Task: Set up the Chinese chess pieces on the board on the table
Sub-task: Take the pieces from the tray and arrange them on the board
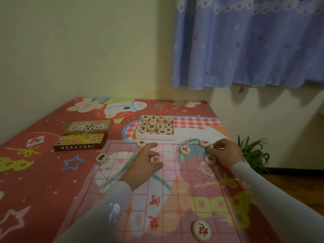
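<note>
- Now lying flat on the table (43, 172): thin board (175, 190) with red grid lines, a few round wooden pieces scattered on it.
- Gripping a red-marked piece (155, 159) between curled left hand (145, 162) fingers and thumb, over the board's far half.
- Pinching a small piece (211, 146), mostly hidden, in right hand (226, 152) fingertips at the far right corner, just beside another red piece (204, 143).
- Sitting beyond the board: open box (154, 137) filled with pieces.
</note>
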`<action>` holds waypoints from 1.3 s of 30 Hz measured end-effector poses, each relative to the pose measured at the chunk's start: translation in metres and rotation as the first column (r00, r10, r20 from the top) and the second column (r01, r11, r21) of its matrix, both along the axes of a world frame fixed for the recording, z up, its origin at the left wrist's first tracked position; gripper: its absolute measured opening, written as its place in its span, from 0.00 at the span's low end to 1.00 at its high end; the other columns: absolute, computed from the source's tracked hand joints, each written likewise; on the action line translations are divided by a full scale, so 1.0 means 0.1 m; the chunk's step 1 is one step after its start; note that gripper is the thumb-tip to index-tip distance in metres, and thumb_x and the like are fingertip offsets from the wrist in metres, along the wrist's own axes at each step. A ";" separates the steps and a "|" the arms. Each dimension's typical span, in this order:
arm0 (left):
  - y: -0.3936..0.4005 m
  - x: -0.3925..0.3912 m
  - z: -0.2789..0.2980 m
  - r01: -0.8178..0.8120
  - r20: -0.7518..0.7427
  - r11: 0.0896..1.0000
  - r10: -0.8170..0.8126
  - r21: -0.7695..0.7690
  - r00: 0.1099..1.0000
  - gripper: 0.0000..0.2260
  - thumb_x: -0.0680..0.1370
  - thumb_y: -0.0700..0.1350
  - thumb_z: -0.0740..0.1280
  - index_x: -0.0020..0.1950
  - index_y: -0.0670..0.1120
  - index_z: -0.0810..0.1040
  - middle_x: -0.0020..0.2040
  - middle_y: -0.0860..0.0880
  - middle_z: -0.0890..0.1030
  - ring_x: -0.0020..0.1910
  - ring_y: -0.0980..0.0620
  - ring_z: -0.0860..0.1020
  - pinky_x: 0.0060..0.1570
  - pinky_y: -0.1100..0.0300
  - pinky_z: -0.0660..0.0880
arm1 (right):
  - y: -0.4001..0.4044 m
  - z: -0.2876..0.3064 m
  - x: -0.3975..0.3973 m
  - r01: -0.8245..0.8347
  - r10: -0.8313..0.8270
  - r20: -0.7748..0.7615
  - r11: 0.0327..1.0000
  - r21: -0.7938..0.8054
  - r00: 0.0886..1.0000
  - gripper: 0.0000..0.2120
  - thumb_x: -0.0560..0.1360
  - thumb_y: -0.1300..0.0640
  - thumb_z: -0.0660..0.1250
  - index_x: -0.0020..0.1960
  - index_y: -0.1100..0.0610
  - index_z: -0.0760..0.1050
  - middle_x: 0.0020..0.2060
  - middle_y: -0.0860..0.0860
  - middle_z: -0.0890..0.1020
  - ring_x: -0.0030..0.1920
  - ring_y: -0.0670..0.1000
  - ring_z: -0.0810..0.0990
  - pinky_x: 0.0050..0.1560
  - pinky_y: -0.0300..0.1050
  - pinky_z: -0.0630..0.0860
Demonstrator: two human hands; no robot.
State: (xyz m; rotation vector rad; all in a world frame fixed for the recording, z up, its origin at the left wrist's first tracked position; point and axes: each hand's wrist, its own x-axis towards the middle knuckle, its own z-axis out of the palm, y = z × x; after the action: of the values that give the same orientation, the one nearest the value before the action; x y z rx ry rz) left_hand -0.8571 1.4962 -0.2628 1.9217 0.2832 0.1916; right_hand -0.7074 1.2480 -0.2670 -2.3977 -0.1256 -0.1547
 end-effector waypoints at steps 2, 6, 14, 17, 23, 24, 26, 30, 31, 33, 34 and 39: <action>-0.01 0.03 -0.02 0.005 -0.004 1.000 -0.005 0.005 1.000 0.26 0.74 0.40 0.72 0.69 0.54 0.68 0.56 0.53 0.77 0.53 0.58 0.77 0.54 0.59 0.76 | 0.04 -0.03 0.00 -0.034 0.034 -0.006 0.999 -0.019 0.999 0.11 0.73 0.50 0.71 0.53 0.53 0.79 0.49 0.50 0.81 0.47 0.48 0.75 0.38 0.36 0.69; -0.03 0.07 -0.03 0.001 -0.007 1.000 -0.001 0.001 1.000 0.26 0.74 0.39 0.72 0.68 0.54 0.68 0.55 0.53 0.77 0.51 0.59 0.77 0.50 0.64 0.76 | 0.10 -0.04 0.01 -0.083 0.082 -0.009 0.995 -0.059 0.997 0.09 0.73 0.48 0.70 0.50 0.51 0.78 0.45 0.48 0.80 0.46 0.48 0.76 0.38 0.37 0.69; -0.04 0.09 -0.04 0.000 -0.017 1.000 0.000 -0.020 1.000 0.25 0.74 0.38 0.72 0.68 0.52 0.70 0.55 0.52 0.77 0.52 0.55 0.78 0.56 0.57 0.77 | 0.14 -0.05 0.02 -0.109 0.106 -0.035 0.987 -0.115 0.994 0.09 0.74 0.47 0.68 0.50 0.50 0.78 0.44 0.47 0.78 0.46 0.48 0.76 0.44 0.40 0.73; -0.06 0.09 -0.05 0.001 -0.015 1.000 -0.001 -0.027 1.000 0.25 0.73 0.38 0.72 0.67 0.52 0.70 0.54 0.53 0.78 0.52 0.54 0.78 0.55 0.57 0.77 | 0.12 -0.04 0.02 -0.115 0.110 -0.048 0.986 -0.122 0.993 0.10 0.74 0.46 0.69 0.51 0.50 0.78 0.44 0.46 0.78 0.46 0.47 0.76 0.44 0.39 0.72; -0.05 0.10 -0.03 -0.002 -0.019 1.000 0.001 -0.025 1.000 0.24 0.74 0.39 0.72 0.67 0.53 0.70 0.54 0.53 0.77 0.52 0.55 0.78 0.53 0.58 0.77 | 0.13 -0.01 0.01 -0.116 0.109 -0.072 0.987 -0.108 0.991 0.09 0.74 0.48 0.68 0.51 0.51 0.78 0.45 0.47 0.80 0.45 0.47 0.76 0.40 0.38 0.72; -0.05 0.10 -0.02 -0.004 -0.020 1.000 0.003 -0.016 1.000 0.24 0.74 0.39 0.72 0.67 0.53 0.70 0.54 0.53 0.77 0.52 0.56 0.78 0.52 0.60 0.77 | 0.13 0.00 0.00 -0.111 0.106 -0.063 0.989 -0.093 0.992 0.09 0.75 0.49 0.67 0.51 0.52 0.79 0.45 0.48 0.81 0.44 0.46 0.76 0.38 0.38 0.71; -0.04 0.12 -0.01 -0.018 -0.030 1.000 0.018 0.002 0.999 0.24 0.73 0.40 0.73 0.66 0.54 0.70 0.54 0.52 0.76 0.52 0.55 0.77 0.52 0.58 0.78 | 0.14 0.03 -0.03 -0.100 0.099 -0.019 0.993 -0.059 0.995 0.09 0.75 0.51 0.66 0.51 0.54 0.79 0.44 0.48 0.80 0.41 0.46 0.75 0.34 0.36 0.68; -0.06 0.22 -0.01 -0.037 -0.017 0.999 0.038 0.028 0.999 0.21 0.72 0.39 0.73 0.61 0.52 0.72 0.50 0.50 0.76 0.49 0.49 0.79 0.50 0.52 0.80 | 0.24 0.09 -0.07 -0.106 0.111 0.116 0.993 -0.053 0.987 0.10 0.77 0.51 0.65 0.49 0.57 0.81 0.42 0.50 0.82 0.40 0.47 0.76 0.33 0.34 0.67; -0.09 0.25 0.00 -0.043 0.000 0.999 0.043 0.032 0.999 0.19 0.72 0.39 0.73 0.59 0.52 0.73 0.50 0.49 0.76 0.47 0.49 0.79 0.47 0.53 0.80 | 0.28 0.10 -0.07 -0.118 0.125 0.138 0.991 -0.059 0.982 0.10 0.77 0.52 0.65 0.49 0.57 0.81 0.43 0.50 0.83 0.40 0.47 0.77 0.34 0.35 0.67; -0.13 0.38 0.00 -0.077 0.050 0.993 0.073 0.092 0.996 0.14 0.72 0.41 0.72 0.53 0.52 0.74 0.48 0.51 0.77 0.45 0.50 0.79 0.43 0.53 0.80 | 0.38 0.13 -0.03 -0.158 0.170 0.166 0.984 -0.080 0.971 0.10 0.77 0.52 0.65 0.49 0.57 0.81 0.42 0.49 0.82 0.41 0.47 0.76 0.35 0.37 0.67; -0.15 0.44 0.01 -0.102 0.072 0.984 0.092 0.144 0.993 0.11 0.72 0.42 0.72 0.50 0.52 0.74 0.47 0.52 0.78 0.44 0.51 0.78 0.42 0.52 0.80 | 0.42 0.14 -0.01 -0.181 0.195 0.170 0.979 -0.093 0.966 0.10 0.77 0.53 0.65 0.49 0.58 0.81 0.41 0.48 0.80 0.41 0.47 0.75 0.37 0.38 0.67; -0.27 0.81 -0.05 -0.153 0.131 0.941 0.118 0.302 0.984 0.08 0.73 0.43 0.72 0.43 0.50 0.74 0.43 0.54 0.76 0.42 0.54 0.74 0.37 0.66 0.68 | 0.57 0.18 0.17 -0.250 0.272 0.156 0.957 -0.145 0.950 0.09 0.76 0.52 0.65 0.50 0.56 0.81 0.47 0.50 0.81 0.45 0.47 0.75 0.45 0.40 0.68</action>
State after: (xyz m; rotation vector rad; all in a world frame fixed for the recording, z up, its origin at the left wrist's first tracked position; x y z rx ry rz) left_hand -0.7765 1.4695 -0.2678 2.1956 0.3260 0.4575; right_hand -0.6903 1.3049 -0.2491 -2.4598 -0.5475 -0.2380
